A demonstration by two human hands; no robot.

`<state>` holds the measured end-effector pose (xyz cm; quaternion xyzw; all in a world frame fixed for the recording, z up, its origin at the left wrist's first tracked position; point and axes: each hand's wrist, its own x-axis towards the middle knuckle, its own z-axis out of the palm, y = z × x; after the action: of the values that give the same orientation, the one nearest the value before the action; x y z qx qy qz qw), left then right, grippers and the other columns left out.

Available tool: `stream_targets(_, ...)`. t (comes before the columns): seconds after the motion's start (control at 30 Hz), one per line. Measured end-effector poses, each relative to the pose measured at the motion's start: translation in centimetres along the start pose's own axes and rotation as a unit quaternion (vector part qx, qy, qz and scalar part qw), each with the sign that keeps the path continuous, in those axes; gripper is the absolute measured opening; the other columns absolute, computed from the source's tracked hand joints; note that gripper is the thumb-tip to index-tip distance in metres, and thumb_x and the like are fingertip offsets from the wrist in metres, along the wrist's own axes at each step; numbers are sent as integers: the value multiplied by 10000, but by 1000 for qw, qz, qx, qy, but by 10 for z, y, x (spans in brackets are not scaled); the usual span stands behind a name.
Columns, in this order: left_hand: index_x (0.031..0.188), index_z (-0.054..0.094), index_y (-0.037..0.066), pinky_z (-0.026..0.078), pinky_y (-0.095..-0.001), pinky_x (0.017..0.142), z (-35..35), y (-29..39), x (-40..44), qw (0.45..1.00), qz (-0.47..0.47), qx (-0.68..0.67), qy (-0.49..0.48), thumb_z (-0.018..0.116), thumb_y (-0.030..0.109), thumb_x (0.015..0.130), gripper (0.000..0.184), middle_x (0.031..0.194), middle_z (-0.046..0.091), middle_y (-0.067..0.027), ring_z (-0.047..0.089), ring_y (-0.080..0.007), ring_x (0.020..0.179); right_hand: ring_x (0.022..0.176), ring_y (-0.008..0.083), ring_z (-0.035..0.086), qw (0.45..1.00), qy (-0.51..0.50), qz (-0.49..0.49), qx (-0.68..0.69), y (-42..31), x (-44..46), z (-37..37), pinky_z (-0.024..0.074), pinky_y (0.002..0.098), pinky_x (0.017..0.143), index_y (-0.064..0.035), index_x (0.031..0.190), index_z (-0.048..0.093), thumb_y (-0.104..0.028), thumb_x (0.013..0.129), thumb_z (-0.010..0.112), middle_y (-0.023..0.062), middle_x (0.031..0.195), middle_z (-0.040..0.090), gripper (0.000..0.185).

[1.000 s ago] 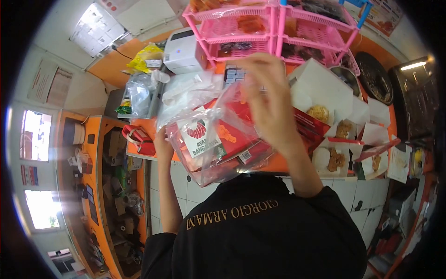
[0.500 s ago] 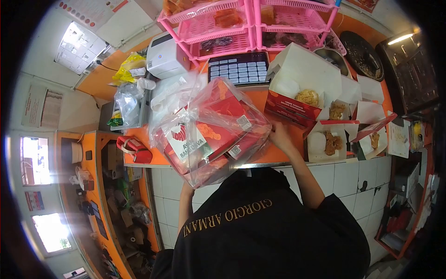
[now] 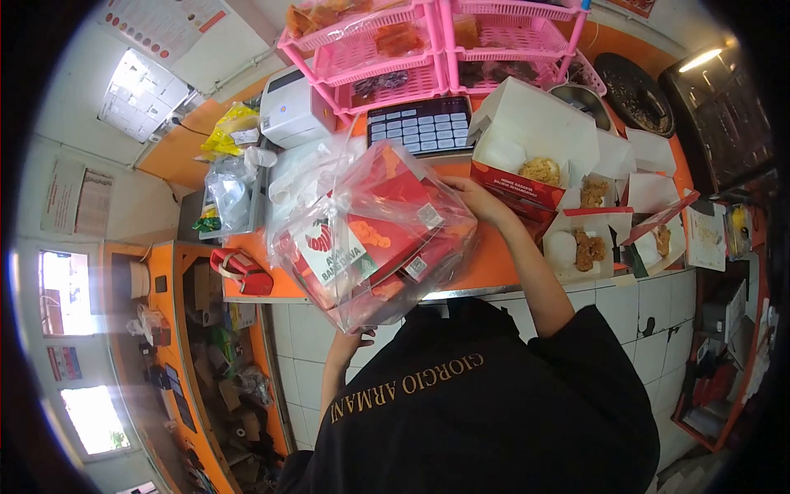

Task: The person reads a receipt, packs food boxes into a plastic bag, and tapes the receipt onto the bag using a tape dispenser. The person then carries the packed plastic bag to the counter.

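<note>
A clear plastic bag (image 3: 444,239) holds several red food boxes (image 3: 370,222), one with a white and green printed panel. It sits tilted at the orange counter's front edge, its top gathered. My right hand (image 3: 481,200) rests at the bag's upper right side, fingers stretched along it. Below the bag's near corner is my left hand (image 3: 352,344), its fingers partly showing and apart. Whether the left fingertips touch the plastic is unclear. To the right stands an open red and white box (image 3: 518,185) with rice and a white wrapped portion.
Open boxes with fried chicken (image 3: 588,247) line the counter's right side. Behind are a tablet (image 3: 420,125), a white printer (image 3: 296,107) and pink racks (image 3: 383,62). A small red bag-like item (image 3: 243,272) lies left. An orange shelf unit (image 3: 177,329) stands at left.
My right hand has moved up and back along the bag's right side. My left hand has shifted right, its fingers now visible below the bag. The bag has barely moved.
</note>
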<state>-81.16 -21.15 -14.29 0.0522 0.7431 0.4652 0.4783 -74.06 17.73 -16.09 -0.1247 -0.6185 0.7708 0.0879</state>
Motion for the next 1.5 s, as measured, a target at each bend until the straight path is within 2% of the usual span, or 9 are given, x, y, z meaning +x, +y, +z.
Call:
stream_targets(0.3,1044,557,103,509,-282,673,2,13,-1,998,-11,42,-36,499,227,908,194,915,600,-22,567,-102,823,1053,263,548,988,97,116,-12,59,20,-10,427,346,900,-21,1184,516,-260,933,459,147,1126,573,351)
stream_targets(0.4,1050,552,103,508,-291,691,2,13,0,998,-2,47,-35,492,234,912,200,919,599,-20,571,-106,833,1014,341,581,961,13,-103,-257,144,34,-43,455,371,851,-22,1092,578,-306,909,480,232,1054,595,351)
stream_targets(0.5,1047,547,102,508,-290,692,4,14,-1,999,-3,37,-38,477,235,916,199,921,598,-20,572,-106,834,949,399,593,977,102,97,-160,162,44,-52,481,405,796,-20,989,633,-247,852,548,276,952,606,279)
stream_targets(0.63,1041,542,100,505,-286,689,4,19,-2,998,12,45,-38,470,249,917,207,904,598,-17,568,-101,826,860,397,619,841,24,13,-540,22,-8,-11,501,432,740,-15,892,665,-124,746,585,264,861,619,199)
stream_targets(0.97,870,591,52,431,-245,555,-10,28,-9,994,38,96,30,480,250,889,229,722,601,-15,546,-95,678,801,396,622,814,89,-36,-573,-132,-26,34,492,465,716,20,764,651,-92,759,549,273,793,612,152)
stream_targets(1.13,744,605,-1,423,-278,512,-6,25,-7,984,101,107,96,456,327,887,388,614,595,-72,540,-141,541,857,379,611,772,87,36,-628,-111,-17,21,480,431,749,-34,1006,638,-177,794,555,231,913,631,269)
stream_targets(1.23,717,605,-40,460,-345,566,-9,-3,29,952,194,163,171,463,397,862,482,623,614,-142,613,-208,606,927,395,580,883,51,-47,-463,-45,-13,-18,449,470,807,-3,1064,571,-260,818,575,237,1009,606,356)
stream_targets(1.27,751,635,-20,475,-391,606,-9,-2,32,939,136,250,191,497,363,828,414,657,635,-168,639,-263,639,878,410,575,789,-33,-14,-613,-26,-16,-33,448,473,789,31,1097,529,-262,784,634,228,932,607,442)
stream_targets(1.5,920,615,35,496,-420,751,4,36,-9,950,36,294,99,645,424,710,443,879,653,-196,632,-347,852,877,412,545,790,-32,-140,-597,-43,-55,-18,433,459,769,0,1147,507,-129,751,654,221,961,586,441)
